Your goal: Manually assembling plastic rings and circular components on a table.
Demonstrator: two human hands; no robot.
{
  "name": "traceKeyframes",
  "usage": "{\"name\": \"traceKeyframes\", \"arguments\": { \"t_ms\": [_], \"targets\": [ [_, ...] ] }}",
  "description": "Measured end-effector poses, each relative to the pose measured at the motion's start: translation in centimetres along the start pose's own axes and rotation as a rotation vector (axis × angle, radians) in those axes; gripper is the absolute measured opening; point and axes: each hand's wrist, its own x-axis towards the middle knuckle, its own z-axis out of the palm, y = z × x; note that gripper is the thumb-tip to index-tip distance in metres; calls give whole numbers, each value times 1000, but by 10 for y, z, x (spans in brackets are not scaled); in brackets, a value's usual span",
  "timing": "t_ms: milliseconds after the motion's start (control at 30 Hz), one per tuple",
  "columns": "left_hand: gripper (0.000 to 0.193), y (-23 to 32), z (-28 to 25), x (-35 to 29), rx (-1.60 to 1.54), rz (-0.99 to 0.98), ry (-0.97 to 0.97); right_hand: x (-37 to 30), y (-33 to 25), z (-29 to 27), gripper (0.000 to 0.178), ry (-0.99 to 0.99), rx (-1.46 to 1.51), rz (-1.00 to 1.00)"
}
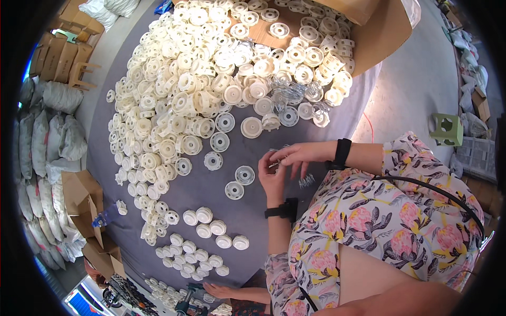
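Note:
My left hand (271,178) and my right hand (300,152) meet over the grey cloth, fingers bent and pressed together. What they hold is mostly hidden; a small glint of metal shows near the fingertips. Below my right hand lies a small bunch of metal springs (306,181). Two round slotted plastic discs, a nearer one (234,190) and a farther one (244,175), lie flat to the left of my left hand. Beyond my hands sit a cream ring-shaped part (251,127) and a whitish disc (289,116).
A large heap of cream plastic rings (179,79) covers the far table, with loose metal pieces (290,90) at its edge. Assembled white round parts (197,255) stand in groups nearer. A cardboard box (382,37) rests far right. A co-worker's hand (219,290) shows at the bottom.

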Motion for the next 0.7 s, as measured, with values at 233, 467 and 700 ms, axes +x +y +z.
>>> {"name": "traceKeyframes", "arguments": {
  "t_ms": [233,467,700],
  "targets": [
    [47,3,-11,6,-227,-140,-181,4,-18,-4,51,-24,82,61],
    [37,8,-47,15,282,51,117,-3,-27,-17,49,79,-45,121],
    [32,18,-29,13,-690,-143,-5,41,17,-9,62,315,-62,-207]
  ]
}}
